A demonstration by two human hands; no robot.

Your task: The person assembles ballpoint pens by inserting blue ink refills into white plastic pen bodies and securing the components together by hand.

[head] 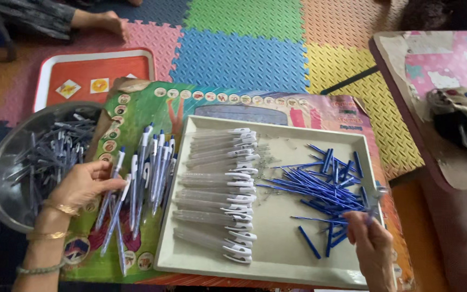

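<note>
The left hand (85, 184) rests on a loose bunch of assembled pens with clear barrels and blue and white ends (141, 178), which lie on a colourful printed mat (152, 108) left of the tray. Its fingers are curled around one pen, so the grip is closed on it. Just beside this hand stands a round steel bowl (6, 162) full of grey pen parts. The right hand (371, 246) is at the right edge of the shallow cream plastic tray (277, 265); its grip is narrow and pinches thin blue refill tubes from the scattered pile (325, 186). In the left half of the tray, clear pen barrels with white clips (220, 189) lie in a neat column
</note>
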